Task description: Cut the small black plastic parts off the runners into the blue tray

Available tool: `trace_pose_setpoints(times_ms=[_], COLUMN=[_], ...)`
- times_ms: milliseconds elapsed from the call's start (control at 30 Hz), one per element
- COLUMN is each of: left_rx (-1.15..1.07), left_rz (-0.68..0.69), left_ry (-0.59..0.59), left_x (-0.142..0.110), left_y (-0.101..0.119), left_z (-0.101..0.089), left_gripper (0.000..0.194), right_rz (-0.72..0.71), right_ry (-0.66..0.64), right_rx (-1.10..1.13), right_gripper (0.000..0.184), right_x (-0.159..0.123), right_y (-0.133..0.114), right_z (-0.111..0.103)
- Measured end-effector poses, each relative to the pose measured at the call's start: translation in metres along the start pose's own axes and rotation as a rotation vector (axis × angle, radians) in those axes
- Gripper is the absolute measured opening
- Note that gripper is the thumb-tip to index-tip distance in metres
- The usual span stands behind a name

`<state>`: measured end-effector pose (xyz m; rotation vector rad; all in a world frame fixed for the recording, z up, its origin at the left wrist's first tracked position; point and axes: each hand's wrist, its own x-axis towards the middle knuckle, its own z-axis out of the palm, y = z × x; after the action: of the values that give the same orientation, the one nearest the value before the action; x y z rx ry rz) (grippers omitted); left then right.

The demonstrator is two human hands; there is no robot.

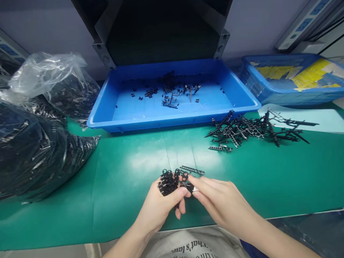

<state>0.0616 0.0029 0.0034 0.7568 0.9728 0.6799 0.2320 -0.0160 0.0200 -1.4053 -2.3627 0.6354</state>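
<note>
My left hand [165, 200] is closed around a bunch of small black plastic parts [167, 182], which stick up between thumb and palm. Close against it, my right hand [215, 197] pinches a black plastic piece [189, 187] at the right side of the bunch. A thin ladder-like black strip [192, 170] lies just beyond the fingertips of both hands. Both hands are over the green mat near its front edge. The fingers hide part of the held pieces.
A blue tray [172, 123] with scattered black pieces stands at the back. Right of centre lies a tangled pile of black plastic frames [242, 129]. Filled plastic bags [34, 154] occupy the left. A blue basket [258, 87] with yellow labels sits at back right.
</note>
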Motion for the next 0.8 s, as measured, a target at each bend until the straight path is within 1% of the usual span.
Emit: trace_pose_setpoints(times_ms=[133,300,500,667,800], left_rx=[0.013,0.073,0.165,0.144,0.162], left_rz=[-0.012,-0.030,-0.023,0.051,0.063], left_ry=[0.008,0.065,0.159,0.164,0.161], left_x=[0.000,-0.001,-0.002,-0.003,-0.002], left_y=[-0.002,-0.002,-0.002,-0.005,-0.010], left_z=[0.000,0.004,0.010,0.011,0.009], left_gripper=[0.019,0.017,0.020,0.023,0.025], right_rz=[-0.005,0.010,0.022,0.041,0.072], right_ry=[0.013,0.019,0.083,0.103,0.108], right_rx=[0.000,0.002,0.005,0.012,0.015], right_gripper=[0.035,0.034,0.033,0.033,0.033], right_x=[-0.001,-0.003,-0.006,-0.007,-0.008], right_y=[0.000,0.000,-0.003,-0.005,-0.005], right_z=[0.001,0.004,0.008,0.013,0.017])
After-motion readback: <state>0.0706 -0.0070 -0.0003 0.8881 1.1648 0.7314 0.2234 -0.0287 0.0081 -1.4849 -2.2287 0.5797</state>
